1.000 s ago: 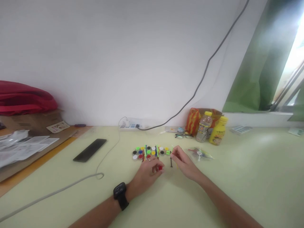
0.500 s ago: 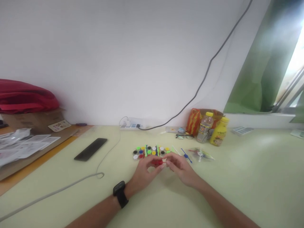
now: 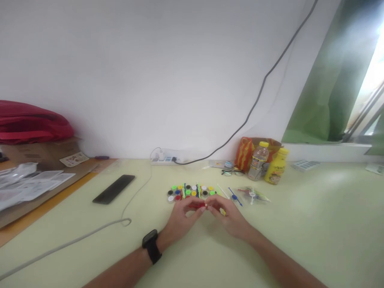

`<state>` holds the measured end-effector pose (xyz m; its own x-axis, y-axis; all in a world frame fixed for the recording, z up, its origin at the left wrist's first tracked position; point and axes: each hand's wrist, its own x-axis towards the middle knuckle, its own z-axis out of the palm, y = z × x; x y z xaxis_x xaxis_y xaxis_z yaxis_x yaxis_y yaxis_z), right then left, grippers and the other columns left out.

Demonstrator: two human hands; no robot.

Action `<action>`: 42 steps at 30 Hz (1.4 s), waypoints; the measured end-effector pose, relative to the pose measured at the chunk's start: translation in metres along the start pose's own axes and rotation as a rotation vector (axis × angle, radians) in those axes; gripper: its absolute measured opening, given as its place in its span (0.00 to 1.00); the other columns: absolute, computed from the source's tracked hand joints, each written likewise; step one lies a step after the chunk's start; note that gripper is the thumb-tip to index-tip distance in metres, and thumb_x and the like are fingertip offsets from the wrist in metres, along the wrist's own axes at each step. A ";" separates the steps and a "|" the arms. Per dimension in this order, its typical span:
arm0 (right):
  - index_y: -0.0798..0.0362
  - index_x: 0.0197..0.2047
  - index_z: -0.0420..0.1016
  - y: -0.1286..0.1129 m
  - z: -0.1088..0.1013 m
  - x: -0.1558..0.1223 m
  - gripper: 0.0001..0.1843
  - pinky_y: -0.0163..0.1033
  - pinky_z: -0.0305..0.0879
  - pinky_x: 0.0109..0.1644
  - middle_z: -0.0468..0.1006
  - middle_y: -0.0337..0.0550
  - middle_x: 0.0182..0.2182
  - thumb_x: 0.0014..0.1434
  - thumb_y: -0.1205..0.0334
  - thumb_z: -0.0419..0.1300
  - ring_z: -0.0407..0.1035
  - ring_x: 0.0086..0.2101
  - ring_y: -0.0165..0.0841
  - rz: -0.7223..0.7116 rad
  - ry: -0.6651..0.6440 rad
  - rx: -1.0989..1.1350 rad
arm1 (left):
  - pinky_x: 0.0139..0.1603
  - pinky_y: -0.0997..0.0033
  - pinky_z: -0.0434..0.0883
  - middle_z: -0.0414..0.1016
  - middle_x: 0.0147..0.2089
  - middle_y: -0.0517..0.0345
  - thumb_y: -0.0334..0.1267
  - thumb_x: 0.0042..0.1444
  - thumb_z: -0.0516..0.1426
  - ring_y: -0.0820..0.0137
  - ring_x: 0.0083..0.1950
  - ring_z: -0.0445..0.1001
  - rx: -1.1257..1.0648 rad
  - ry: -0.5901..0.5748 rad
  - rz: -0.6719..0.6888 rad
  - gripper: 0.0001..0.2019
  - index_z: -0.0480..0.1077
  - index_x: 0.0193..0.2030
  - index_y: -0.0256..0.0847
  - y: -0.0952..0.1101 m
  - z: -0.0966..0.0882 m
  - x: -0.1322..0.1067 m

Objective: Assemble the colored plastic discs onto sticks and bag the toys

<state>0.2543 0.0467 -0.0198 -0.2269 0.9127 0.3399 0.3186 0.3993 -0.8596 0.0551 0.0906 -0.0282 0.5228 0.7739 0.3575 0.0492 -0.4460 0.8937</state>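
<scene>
My left hand (image 3: 181, 218) is closed around a small red plastic piece (image 3: 201, 205), which its fingers partly cover. The fingertips of my right hand (image 3: 233, 219) are pinched together and meet the left fingertips at the end of that piece. What the right pinch holds is too small to make out. A bit of yellow shows in the gap of the right hand. Just behind both hands stand several small round pots with coloured lids (image 3: 194, 193), with thin coloured sticks among them. A blue arrow-shaped piece (image 3: 234, 197) lies to their right.
Further right are a clear packet of coloured parts (image 3: 253, 194), glasses (image 3: 233, 172), a clear bottle (image 3: 258, 162) and a yellow bottle (image 3: 276, 167). On the left lie a black phone (image 3: 114, 189) and a grey cable (image 3: 81, 237). A power strip (image 3: 165, 160) sits against the wall.
My right fingertips have moved slightly left, closer to the left ones, and cover more of the red piece's end. Yellow now shows within the right hand.
</scene>
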 end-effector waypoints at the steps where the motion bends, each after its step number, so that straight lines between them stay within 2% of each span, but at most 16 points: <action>1: 0.48 0.46 0.74 -0.001 0.000 0.000 0.13 0.38 0.63 0.38 0.77 0.42 0.38 0.67 0.51 0.55 0.67 0.34 0.34 -0.001 0.000 -0.002 | 0.54 0.59 0.77 0.81 0.48 0.50 0.42 0.63 0.60 0.61 0.49 0.79 0.001 -0.002 -0.001 0.11 0.77 0.49 0.41 0.000 0.000 0.000; 11: 0.48 0.47 0.75 -0.004 -0.003 0.000 0.13 0.37 0.61 0.35 0.78 0.42 0.38 0.67 0.51 0.55 0.67 0.32 0.33 0.005 0.000 -0.040 | 0.55 0.59 0.76 0.80 0.46 0.50 0.42 0.62 0.62 0.62 0.49 0.79 -0.018 0.011 0.007 0.11 0.76 0.48 0.40 -0.001 0.001 0.000; 21: 0.48 0.47 0.75 -0.003 -0.001 -0.001 0.12 0.39 0.65 0.38 0.80 0.43 0.41 0.67 0.54 0.55 0.70 0.37 0.36 -0.014 0.005 -0.070 | 0.52 0.60 0.77 0.80 0.43 0.50 0.43 0.62 0.61 0.62 0.47 0.79 -0.009 -0.001 -0.010 0.10 0.75 0.43 0.39 -0.001 0.001 -0.001; 30: 0.48 0.48 0.73 -0.002 -0.002 -0.001 0.11 0.38 0.64 0.34 0.72 0.39 0.31 0.64 0.56 0.57 0.66 0.32 0.34 0.004 0.039 -0.078 | 0.47 0.62 0.77 0.79 0.41 0.51 0.42 0.62 0.62 0.63 0.44 0.78 0.067 0.001 -0.007 0.08 0.74 0.40 0.39 -0.002 0.000 -0.002; 33: 0.48 0.48 0.73 -0.001 -0.005 0.000 0.12 0.37 0.64 0.34 0.71 0.39 0.31 0.63 0.54 0.58 0.66 0.31 0.33 0.023 0.038 -0.030 | 0.51 0.61 0.76 0.79 0.44 0.50 0.41 0.62 0.61 0.63 0.48 0.78 0.016 -0.040 0.042 0.07 0.74 0.40 0.40 0.001 0.001 -0.003; 37: 0.49 0.48 0.72 0.001 -0.008 0.002 0.14 0.39 0.65 0.38 0.70 0.39 0.32 0.63 0.51 0.59 0.66 0.33 0.33 0.059 0.051 0.065 | 0.57 0.59 0.73 0.78 0.48 0.48 0.40 0.63 0.60 0.61 0.54 0.75 -0.032 -0.076 0.063 0.07 0.76 0.37 0.40 0.001 0.003 -0.004; 42: 0.47 0.51 0.70 0.002 -0.006 0.002 0.15 0.39 0.65 0.39 0.70 0.39 0.34 0.64 0.51 0.58 0.66 0.33 0.33 0.067 0.044 0.106 | 0.52 0.62 0.75 0.78 0.43 0.51 0.41 0.62 0.61 0.65 0.46 0.77 -0.074 -0.081 0.014 0.07 0.75 0.43 0.40 -0.004 0.005 -0.003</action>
<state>0.2603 0.0499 -0.0184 -0.1665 0.9410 0.2945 0.2318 0.3276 -0.9159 0.0577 0.0875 -0.0341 0.5898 0.7278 0.3499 -0.0198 -0.4201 0.9073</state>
